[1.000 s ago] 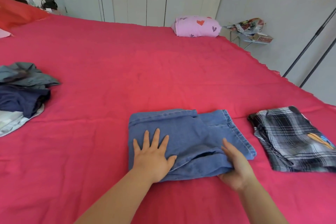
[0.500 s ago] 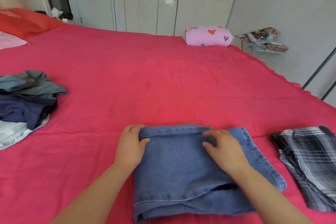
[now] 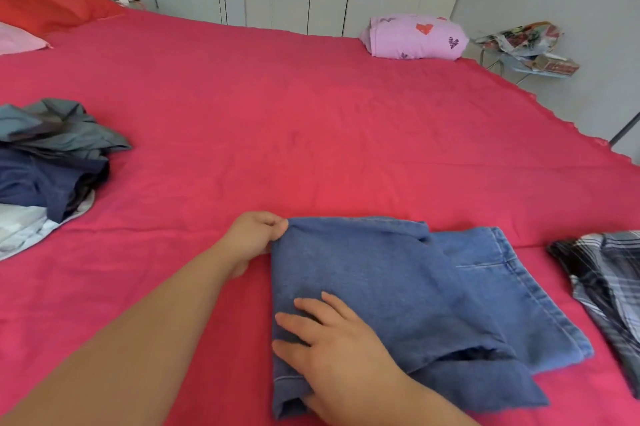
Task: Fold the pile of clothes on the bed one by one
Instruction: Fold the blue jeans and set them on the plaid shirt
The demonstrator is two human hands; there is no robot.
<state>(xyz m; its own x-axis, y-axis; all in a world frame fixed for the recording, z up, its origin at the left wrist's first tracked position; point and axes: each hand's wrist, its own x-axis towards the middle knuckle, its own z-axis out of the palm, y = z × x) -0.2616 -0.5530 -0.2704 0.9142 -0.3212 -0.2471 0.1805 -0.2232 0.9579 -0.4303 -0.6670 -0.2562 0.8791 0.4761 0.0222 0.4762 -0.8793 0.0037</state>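
Left hand (image 3: 254,238): bare, fingers short and rounded. Behind the fingers, wrist and long forearm (image 3: 138,339) bare right down to the near edge. Right hand (image 3: 339,360): bare likewise, broad-backed; what shows behind its fingers is bare too.

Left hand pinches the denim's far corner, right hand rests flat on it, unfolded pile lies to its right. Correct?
No: the head view shows the unfolded pile left of the denim; the plaid garment is what lies to its right. The left hand pinching the far corner and the right hand resting flat are correct.
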